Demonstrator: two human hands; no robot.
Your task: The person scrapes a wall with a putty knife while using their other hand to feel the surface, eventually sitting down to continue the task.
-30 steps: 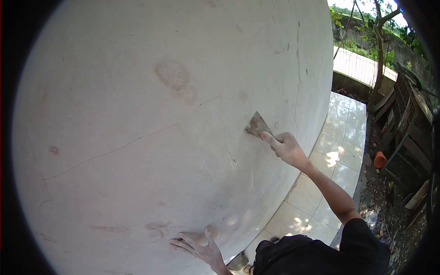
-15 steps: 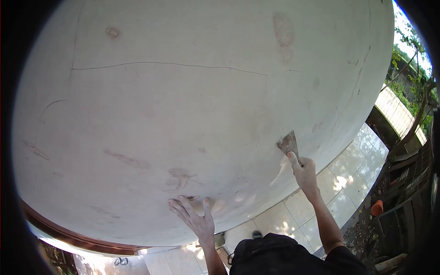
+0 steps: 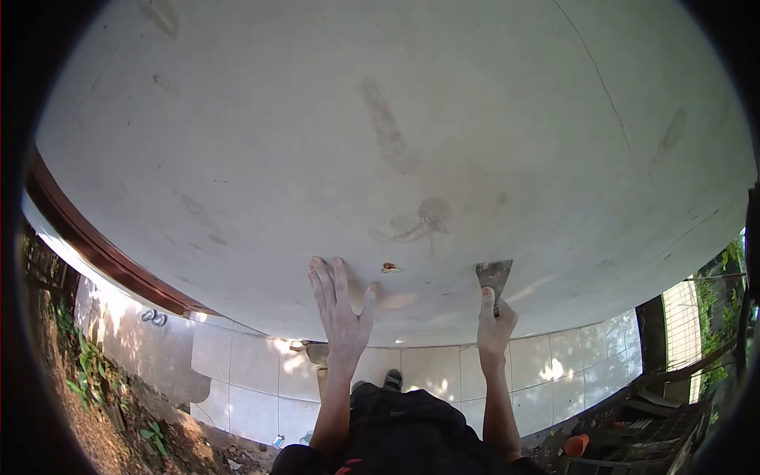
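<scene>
A pale plastered wall [image 3: 277,158] fills most of the view, marked with stains, thin cracks and a small chipped hole [image 3: 390,268] low in the middle. My left hand [image 3: 342,313], dusty white, lies spread on the wall just left of that hole. To the right of the hole, my right hand [image 3: 495,321] grips a putty knife [image 3: 494,277] by its handle, thumb along the blade's base. The broad, dirty grey blade points up and overlaps the wall. A brownish stain [image 3: 431,215] shows above, between the two hands.
Below the wall runs a tiled floor [image 3: 253,364], with my shoe [image 3: 393,379] on it. Slippers [image 3: 154,317] lie at the left near a brown frame [image 3: 103,245]. An orange pot [image 3: 576,445] and stacked wood [image 3: 649,427] are at the lower right.
The view has turned left, showing more floor and plants on that side. My right hand with the putty knife is now lower on the wall, closer to my left hand.
</scene>
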